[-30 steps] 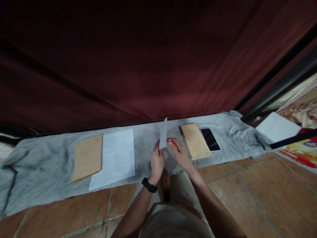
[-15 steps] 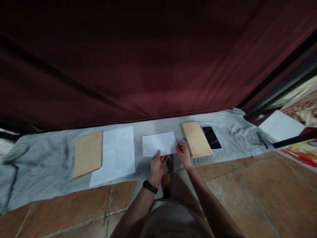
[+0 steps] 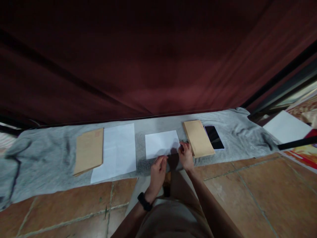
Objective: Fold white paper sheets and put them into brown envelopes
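Brown envelope point(image 3: 88, 150) and white sheet point(image 3: 116, 152) lie left on the grey cloth point(image 3: 44, 165). Your left hand point(image 3: 158, 170), fingers loose, touches the flat folded paper point(image 3: 161, 143); your right hand point(image 3: 186, 157) meets its right corner, grip unclear.

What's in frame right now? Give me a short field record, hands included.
left hand: at near edge of small paper; watch on wrist
right hand: at that paper's near right corner; grip unclear
surface: grey cloth on tiled floor
left of paper: white sheet, brown envelope
right of paper: envelope stack, phone
behind: red curtain
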The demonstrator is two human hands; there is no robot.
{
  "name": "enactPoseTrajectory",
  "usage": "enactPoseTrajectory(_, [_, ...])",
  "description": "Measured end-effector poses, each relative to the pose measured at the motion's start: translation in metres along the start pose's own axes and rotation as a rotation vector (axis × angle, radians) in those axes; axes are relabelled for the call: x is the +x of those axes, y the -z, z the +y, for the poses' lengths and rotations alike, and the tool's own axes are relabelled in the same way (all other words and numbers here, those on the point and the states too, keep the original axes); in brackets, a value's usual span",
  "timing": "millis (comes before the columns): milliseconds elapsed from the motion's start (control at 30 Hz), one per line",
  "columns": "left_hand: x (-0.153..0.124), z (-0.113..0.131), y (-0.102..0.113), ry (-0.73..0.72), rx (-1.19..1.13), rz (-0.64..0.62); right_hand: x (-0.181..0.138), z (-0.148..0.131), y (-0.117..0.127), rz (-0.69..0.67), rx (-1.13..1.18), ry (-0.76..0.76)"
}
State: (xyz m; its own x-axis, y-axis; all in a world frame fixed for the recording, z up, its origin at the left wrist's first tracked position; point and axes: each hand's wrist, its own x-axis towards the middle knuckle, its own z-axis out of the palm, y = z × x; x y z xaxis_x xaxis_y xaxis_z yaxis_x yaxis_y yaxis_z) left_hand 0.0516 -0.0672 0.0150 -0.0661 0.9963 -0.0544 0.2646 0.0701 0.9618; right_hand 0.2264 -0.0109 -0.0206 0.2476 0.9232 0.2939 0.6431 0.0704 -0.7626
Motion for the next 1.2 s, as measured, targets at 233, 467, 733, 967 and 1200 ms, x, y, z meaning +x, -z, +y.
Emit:
enactPoseTrajectory(233, [0.004, -0.017, -0.004, -0.514, 0.887, -0.174, 0.0, -0.022, 0.006, -0.416, 0.038, 0.387])
enactPoseTrajectory(467, [0.004, -0.027, -0.002, -0.531, 0.982, -0.178, 0.01, -0.025, -0.005, -0.686, -0.061, 0.59])
enactPoseTrajectory(733, [0.007, -0.025, 0.003, -0.498, 1.013, -0.141, 0.041, -0.021, -0.027, -0.682, -0.223, 0.629])
enactPoseTrajectory(967, [0.009, -0.025, 0.003, -0.498, 0.991, -0.131, 0.062, -0.023, -0.048, -0.59, -0.276, 0.599])
enactPoseTrajectory(1200, [0.008, -0.027, 0.001, -0.477, 0.95, -0.113, 0.065, -0.033, -0.054, -0.553, -0.268, 0.553])
